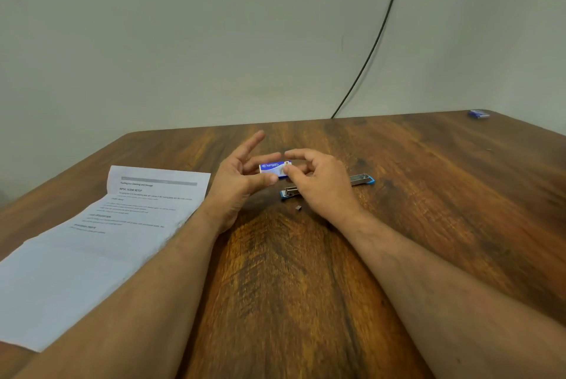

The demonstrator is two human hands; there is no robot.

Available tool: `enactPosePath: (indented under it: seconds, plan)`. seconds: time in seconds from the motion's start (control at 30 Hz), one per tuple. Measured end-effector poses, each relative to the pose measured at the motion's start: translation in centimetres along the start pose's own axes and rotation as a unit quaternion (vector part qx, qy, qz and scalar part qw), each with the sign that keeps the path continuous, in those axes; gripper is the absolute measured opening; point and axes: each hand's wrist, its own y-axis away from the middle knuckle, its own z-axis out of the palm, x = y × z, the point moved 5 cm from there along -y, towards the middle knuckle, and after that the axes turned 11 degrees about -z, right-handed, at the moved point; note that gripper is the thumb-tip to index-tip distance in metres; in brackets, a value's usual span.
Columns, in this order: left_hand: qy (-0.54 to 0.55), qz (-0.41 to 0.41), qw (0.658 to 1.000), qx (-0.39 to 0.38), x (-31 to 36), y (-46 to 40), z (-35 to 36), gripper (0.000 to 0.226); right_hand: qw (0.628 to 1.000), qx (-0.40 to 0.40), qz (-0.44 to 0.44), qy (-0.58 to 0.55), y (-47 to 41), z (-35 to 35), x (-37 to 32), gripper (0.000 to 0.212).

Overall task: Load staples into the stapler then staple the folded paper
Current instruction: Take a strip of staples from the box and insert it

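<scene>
Left hand (242, 175) and right hand (315, 181) pinch staple box (273, 168) above stapler (361, 179).

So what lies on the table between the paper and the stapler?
In the head view, only the left hand hovers between the paper and the stapler.

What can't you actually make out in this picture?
- Staple box: its contents, hidden by both hands, head view.
- Stapler: its middle, covered by the right hand.
- Paper: small print blurred.
- Blue object at the far corner: too small to identify.
</scene>
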Motion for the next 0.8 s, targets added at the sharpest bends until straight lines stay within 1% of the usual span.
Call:
enactPosePath:
  seconds: [0.03, 0.1, 0.2, 0.23, 0.3, 0.37, 0.47, 0.57, 0.8]
  plan:
    - [0.022, -0.002, 1.000, 0.010, 0.0, 0.0, -0.2, 0.087, 0.999, 0.001, 0.021, -0.033, -0.1, 0.1, 0.2, 0.027]
    - [0.056, -0.009, 0.998, 0.022, 0.1, 0.0, -0.4, 0.076, 0.992, -0.005, 0.061, -0.115, -0.1, 0.4, 0.4, 0.027]
    - [0.110, -0.030, 0.994, 0.000, 0.0, -0.2, -0.3, 0.040, 0.967, 0.012, 0.104, -0.234, -0.1, 0.8, 0.3, 0.024]
    - [0.129, -0.040, 0.991, -0.008, -0.1, -0.3, -0.2, 0.032, 0.956, 0.017, 0.118, -0.267, 0.0, 0.8, 0.2, 0.023]
    - [0.156, -0.067, 0.985, -0.023, -0.3, -0.3, 0.1, 0.033, 0.944, 0.015, 0.135, -0.301, 0.1, 0.8, 0.5, 0.020]
    - [0.152, -0.087, 0.984, -0.033, -0.4, -0.3, 0.3, 0.037, 0.942, 0.003, 0.139, -0.307, 0.2, 1.0, 0.8, 0.017]
    - [0.143, -0.103, 0.983, -0.046, -0.5, -0.3, 0.3, 0.038, 0.931, -0.001, 0.149, -0.333, 0.2, 1.2, 1.1, 0.016]
    - [0.159, -0.112, 0.980, -0.049, -0.6, -0.3, 0.2, 0.039, 0.919, -0.008, 0.163, -0.360, 0.3, 1.3, 1.1, 0.012]
    - [0.163, -0.122, 0.978, -0.042, -0.6, -0.4, 0.2, 0.037, 0.906, -0.014, 0.194, -0.377, 0.4, 1.1, 1.2, 0.023]
